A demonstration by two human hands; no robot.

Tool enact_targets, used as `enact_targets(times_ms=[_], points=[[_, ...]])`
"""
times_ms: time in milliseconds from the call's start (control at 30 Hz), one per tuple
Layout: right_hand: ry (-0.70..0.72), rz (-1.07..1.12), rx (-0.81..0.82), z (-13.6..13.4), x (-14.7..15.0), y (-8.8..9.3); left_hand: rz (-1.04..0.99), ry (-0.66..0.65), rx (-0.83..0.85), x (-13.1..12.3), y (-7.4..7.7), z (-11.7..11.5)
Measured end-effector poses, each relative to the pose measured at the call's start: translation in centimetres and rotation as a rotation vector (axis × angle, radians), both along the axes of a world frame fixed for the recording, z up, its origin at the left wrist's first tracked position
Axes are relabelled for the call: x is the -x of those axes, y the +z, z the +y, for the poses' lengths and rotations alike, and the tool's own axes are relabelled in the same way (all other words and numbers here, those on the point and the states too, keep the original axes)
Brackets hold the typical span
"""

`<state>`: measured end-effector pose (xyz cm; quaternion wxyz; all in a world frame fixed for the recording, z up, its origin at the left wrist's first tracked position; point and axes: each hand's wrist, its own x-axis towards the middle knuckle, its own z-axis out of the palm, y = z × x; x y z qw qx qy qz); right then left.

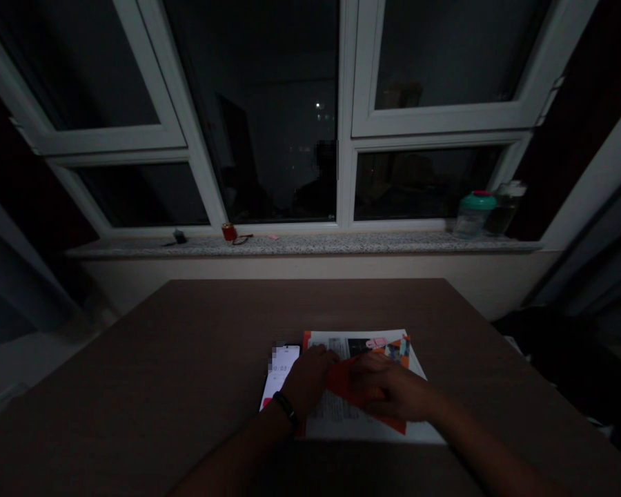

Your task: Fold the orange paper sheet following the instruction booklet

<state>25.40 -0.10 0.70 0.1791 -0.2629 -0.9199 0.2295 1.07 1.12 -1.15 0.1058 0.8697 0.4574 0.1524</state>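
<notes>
A piece of orange paper [343, 379], pointed at its lower right end and apparently folded, lies over a printed magazine [336, 426]. My left hand [310, 376], with a dark band on the wrist, has its fingers closed at the paper's left end. Across the paper's right part is my right hand [393, 388], its bent fingers and thumb gripping it; part of the sheet is hidden under them. A small pink item [376, 342] rests near the magazine's top edge. Just left of my left hand lies a phone [279, 373] with a lit screen showing digits.
Everything rests on a brown table [196, 359] in dim light. Behind it, a speckled windowsill [310, 244] holds a green-lidded bottle [473, 214], a second bottle [506, 207], a small red jar [228, 231] and a small dark object [179, 237].
</notes>
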Motion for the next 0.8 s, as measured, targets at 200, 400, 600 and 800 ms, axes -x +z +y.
enact_targets(times_ms=[200, 400, 600, 800], points=[[-0.026, -0.022, -0.009, -0.07, 0.42, -0.24, 0.014, 0.026, -0.018, 0.1, 0.23, 0.07], [-0.017, -0.03, -0.023, -0.03, 0.45, -0.66, 0.025, 0.06, -0.012, 0.24, 0.05, 0.28], [-0.016, -0.024, -0.018, -0.01, 0.26, -0.71, 0.042, 0.053, -0.019, 0.21, 0.14, 0.27], [-0.029, -0.02, -0.001, -0.1, 0.38, -0.61, 0.124, -0.025, -0.082, -0.49, 0.26, -0.67]])
